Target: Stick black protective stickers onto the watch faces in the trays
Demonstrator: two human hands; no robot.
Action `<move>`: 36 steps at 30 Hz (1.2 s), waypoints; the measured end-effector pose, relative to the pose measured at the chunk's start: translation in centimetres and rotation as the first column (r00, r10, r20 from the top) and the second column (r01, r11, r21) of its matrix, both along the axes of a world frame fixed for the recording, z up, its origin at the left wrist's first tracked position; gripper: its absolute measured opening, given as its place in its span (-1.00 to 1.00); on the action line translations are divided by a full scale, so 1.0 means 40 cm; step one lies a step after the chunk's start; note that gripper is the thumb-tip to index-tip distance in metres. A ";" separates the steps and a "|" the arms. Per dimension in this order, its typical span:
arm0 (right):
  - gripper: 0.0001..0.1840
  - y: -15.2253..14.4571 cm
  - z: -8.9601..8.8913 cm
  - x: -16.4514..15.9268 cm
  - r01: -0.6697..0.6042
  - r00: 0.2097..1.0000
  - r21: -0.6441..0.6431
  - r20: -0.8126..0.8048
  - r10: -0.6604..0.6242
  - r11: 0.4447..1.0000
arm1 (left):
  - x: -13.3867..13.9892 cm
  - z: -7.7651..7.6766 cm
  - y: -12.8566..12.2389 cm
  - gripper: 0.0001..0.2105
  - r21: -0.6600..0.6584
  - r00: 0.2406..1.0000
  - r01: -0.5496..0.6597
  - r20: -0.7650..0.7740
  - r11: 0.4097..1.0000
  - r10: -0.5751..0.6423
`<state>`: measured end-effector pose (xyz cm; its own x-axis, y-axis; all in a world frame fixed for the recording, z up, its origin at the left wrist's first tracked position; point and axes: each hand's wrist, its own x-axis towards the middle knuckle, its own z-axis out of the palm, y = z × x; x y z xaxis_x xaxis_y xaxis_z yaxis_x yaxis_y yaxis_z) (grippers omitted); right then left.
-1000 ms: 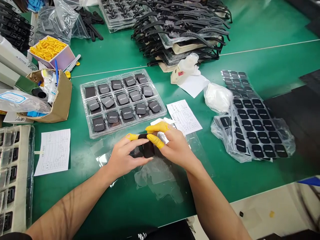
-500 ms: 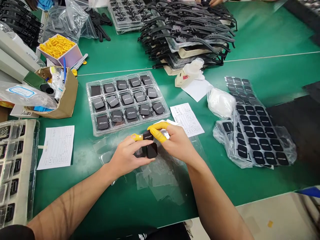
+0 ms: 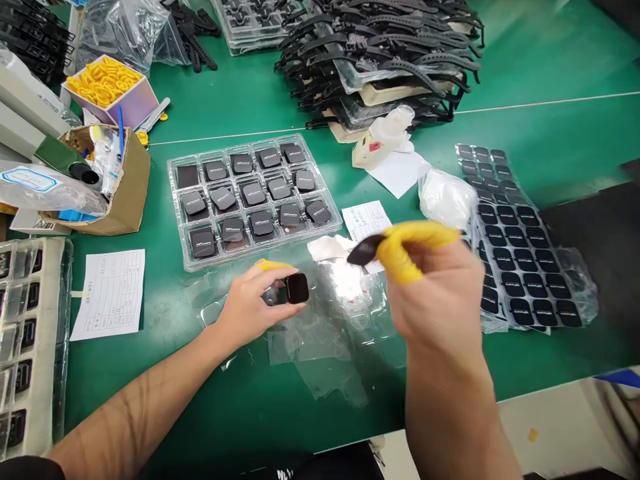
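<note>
Between thumb and fingers, my left hand (image 3: pixel 255 298) grips a black square watch face (image 3: pixel 298 289), its glossy screen towards me, above the green table. My right hand (image 3: pixel 435 287), raised to the right and closer to the camera, pinches a thin dark film sticker (image 3: pixel 365 250) between yellow-cotted fingertips. The sticker is seen at a slant, apart from the watch face. Beyond my hands lies a clear plastic tray (image 3: pixel 250 248) of square black pieces, most with printed film on them. Sheets of black printed stickers (image 3: pixel 523 283) lie to the right.
Clear film scraps (image 3: pixel 320 367) and a white cloth (image 3: pixel 327 248) lie around my hands. A paper slip (image 3: pixel 111 293) and another tray (image 3: pixel 50 373) are at left. Behind stand a cardboard box (image 3: pixel 133 193), a box of yellow finger cots (image 3: pixel 135 103) and stacked watch straps (image 3: pixel 380 60).
My right hand has moved away from the watch face, right and up towards the camera, taking the printed film sticker with it. My left hand still holds the watch face in nearly the same place.
</note>
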<state>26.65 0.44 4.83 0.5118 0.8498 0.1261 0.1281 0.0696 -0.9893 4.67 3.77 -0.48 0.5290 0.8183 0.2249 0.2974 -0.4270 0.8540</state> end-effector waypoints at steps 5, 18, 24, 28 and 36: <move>-0.51 -0.049 -0.033 -0.024 -0.379 0.922 -0.437 -0.254 0.292 0.816 | -0.001 -0.007 0.010 -0.55 -0.026 1.000 -0.002 -0.020 1.000 0.001; -0.53 -0.025 -0.048 -0.037 -0.412 0.900 -0.471 -0.343 0.267 0.780 | -0.005 -0.011 0.009 -0.46 -0.072 0.998 0.042 -0.044 0.997 -0.045; -0.49 -0.025 -0.057 -0.042 -0.397 0.907 -0.482 -0.334 0.254 0.781 | -0.005 -0.018 0.008 -0.47 -0.067 0.999 0.045 -0.026 0.997 -0.047; -0.48 -0.026 -0.059 -0.042 -0.394 0.906 -0.486 -0.346 0.242 0.780 | -0.005 -0.016 0.008 -0.48 -0.061 0.998 0.050 -0.031 0.997 -0.052; -0.47 -0.029 -0.065 -0.045 -0.387 0.915 -0.491 -0.308 0.259 0.781 | -0.004 -0.015 0.008 -0.49 -0.054 0.998 0.042 -0.044 0.998 -0.044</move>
<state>24.85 -0.73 2.23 0.1542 0.8678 -0.4724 -0.0215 -0.4751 -0.8797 4.49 4.10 -1.07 0.5728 0.8046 0.1565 0.3186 -0.3945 0.8619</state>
